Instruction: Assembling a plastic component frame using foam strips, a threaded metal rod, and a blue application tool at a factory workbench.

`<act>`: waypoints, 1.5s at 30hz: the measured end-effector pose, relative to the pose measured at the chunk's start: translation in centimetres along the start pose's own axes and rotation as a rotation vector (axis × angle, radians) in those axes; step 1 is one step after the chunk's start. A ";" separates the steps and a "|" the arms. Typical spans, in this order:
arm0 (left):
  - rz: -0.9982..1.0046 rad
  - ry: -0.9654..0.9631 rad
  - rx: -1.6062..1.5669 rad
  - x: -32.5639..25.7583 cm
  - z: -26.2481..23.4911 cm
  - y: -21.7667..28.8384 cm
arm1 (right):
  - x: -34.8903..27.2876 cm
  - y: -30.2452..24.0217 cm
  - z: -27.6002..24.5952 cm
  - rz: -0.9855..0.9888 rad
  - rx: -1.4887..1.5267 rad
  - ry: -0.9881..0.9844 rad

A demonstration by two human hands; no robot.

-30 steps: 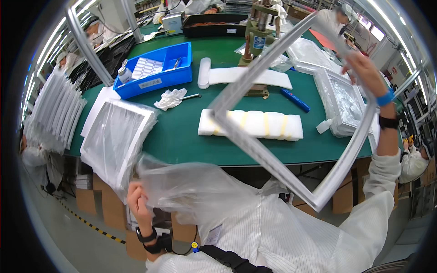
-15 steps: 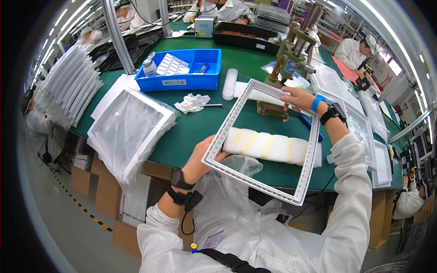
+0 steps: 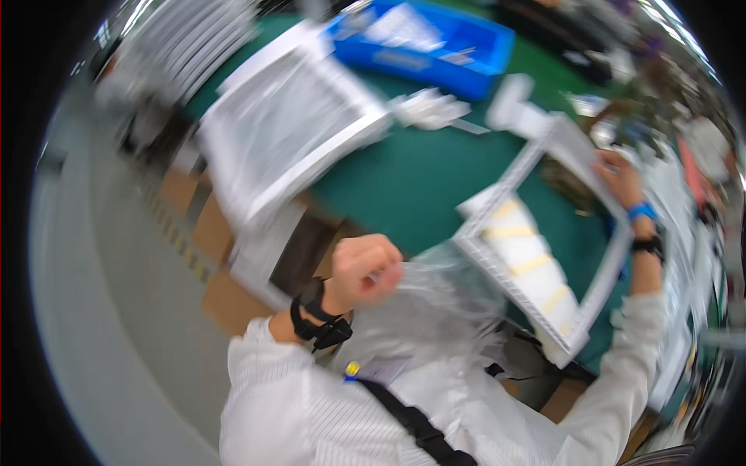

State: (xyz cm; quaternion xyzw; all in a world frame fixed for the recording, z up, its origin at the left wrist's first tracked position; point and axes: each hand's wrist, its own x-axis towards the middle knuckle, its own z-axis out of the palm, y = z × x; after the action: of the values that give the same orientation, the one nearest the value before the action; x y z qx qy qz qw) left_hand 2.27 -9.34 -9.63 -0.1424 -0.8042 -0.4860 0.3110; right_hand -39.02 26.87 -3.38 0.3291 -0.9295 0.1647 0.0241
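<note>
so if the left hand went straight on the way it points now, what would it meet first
Probably the white frame, near its far corner, after crossing above bare green tabletop. The left hand is blurred and depth is unclear, so it might pass over or under the frame instead.

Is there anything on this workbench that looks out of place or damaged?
Only a crumpled white cloth or tissue looks untidy: it lies loose on the green table, beside the blue tray. The white frame in the right hand shows no clear damage, though blur hides fine detail.
</note>
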 end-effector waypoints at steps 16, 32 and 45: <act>-1.000 0.065 1.222 -33.1 -13.1 -18.5 | -6.0 -4.6 -3.2 -0.231 -0.317 0.130; -0.767 0.043 0.388 -18.7 -4.4 -18.0 | -22.3 -15.7 -6.6 0.124 0.017 0.246; 0.375 -0.788 0.418 13.1 9.8 6.6 | -32.8 -14.9 0.6 0.190 0.382 0.151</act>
State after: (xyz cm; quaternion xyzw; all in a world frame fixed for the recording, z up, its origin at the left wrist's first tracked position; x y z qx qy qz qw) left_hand -7.80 1.42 0.05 -0.3926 -0.9017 -0.1587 0.0870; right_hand -4.13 35.64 -4.67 0.2254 -0.9038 0.3636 0.0150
